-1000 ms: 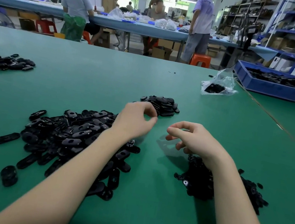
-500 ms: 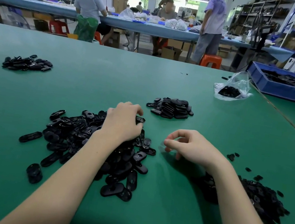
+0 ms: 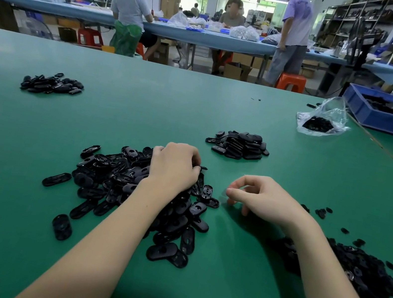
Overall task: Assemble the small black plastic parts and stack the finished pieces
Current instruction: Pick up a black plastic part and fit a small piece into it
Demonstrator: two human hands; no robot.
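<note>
Left hand (image 3: 173,168) clenched on oval shell (image 3: 203,168); right hand (image 3: 262,200) apparently pinching something unclear.

Glossy black plastic shells (image 3: 130,189) lie on a matt green table (image 3: 145,103); crinkled clear plastic bag (image 3: 327,116).

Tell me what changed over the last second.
The left hand came back from the stacked pile onto the big loose pile and closed on a black piece. The right hand stayed pinched over the green table; the piles are unchanged.
</note>
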